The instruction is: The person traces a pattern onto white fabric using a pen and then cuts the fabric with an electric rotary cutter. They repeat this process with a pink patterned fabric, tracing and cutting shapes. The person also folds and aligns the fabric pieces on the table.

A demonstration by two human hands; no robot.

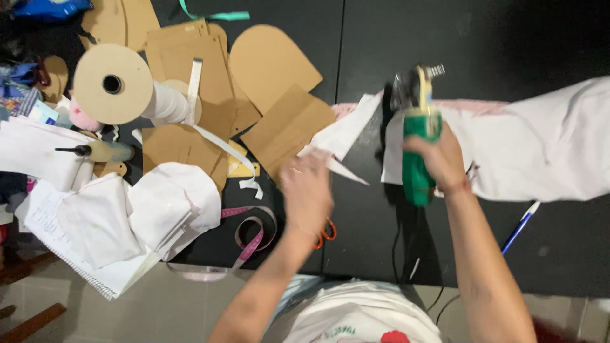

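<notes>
Green-handled power cutter (416,149) sits upright near the middle of the black table (508,38), its metal head pointing away from the person and resting at the edge of the white cloth (540,146) that stretches off to the right. The right hand (438,159) is wrapped fully around the green handle in a firm, closed grip. The left hand (307,190) is blurred in motion just beside some white paper pieces (343,136); its fingers look loosely spread, but I cannot tell whether it has hold of anything. As a judgement, the main risk is the left hand straying close to the cutter's head while it moves fast, and the black cord (400,254) trailing off the table edge could snag or drag the cutter off its line, so that it bites the cloth crookedly. The loose paper pieces could also slip under the blade. Counted: one cutter, two hands, one large cardboard spool (113,84) of white tape, one pink measuring tape (251,232), one pair of orange-handled scissors (325,234) partly hidden by the left wrist, one blue pen (520,227), one spiral notebook (101,279), one glue bottle (105,151), and several brown cardboard patterns (270,67), at least five, overlapping too much for an exact count.
</notes>
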